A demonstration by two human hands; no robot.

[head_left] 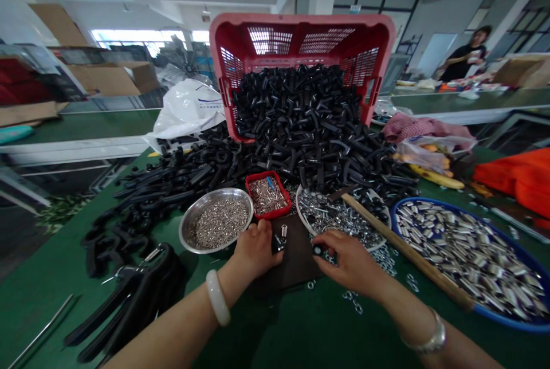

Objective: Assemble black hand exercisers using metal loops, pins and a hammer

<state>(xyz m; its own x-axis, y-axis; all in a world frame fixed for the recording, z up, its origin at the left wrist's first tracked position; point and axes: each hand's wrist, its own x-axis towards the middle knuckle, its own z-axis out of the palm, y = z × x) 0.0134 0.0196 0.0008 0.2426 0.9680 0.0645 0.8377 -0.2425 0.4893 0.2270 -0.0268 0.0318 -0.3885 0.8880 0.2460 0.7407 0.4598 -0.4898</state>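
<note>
My left hand [254, 247], with a white bangle on its wrist, has its fingers closed round a small black part [276, 243] over a dark mat [294, 263]. A metal coil spring [283, 232] stands up beside that part; whether it is fixed to it I cannot tell. Across the mat, my right hand [350, 257] pinches a small black piece with a pale round end [317, 250] between thumb and fingers. Small linked metal pieces [353, 301] lie on the green table near this hand.
Behind my hands stand a steel bowl [184, 226] of small metal parts, a red tray [275, 213] of pins and a white dish [299, 217]. A hammer [408, 248] slants across to the blue tray [485, 316]. Black handles spill from a red crate [219, 71]. A person [462, 62] stands far right.
</note>
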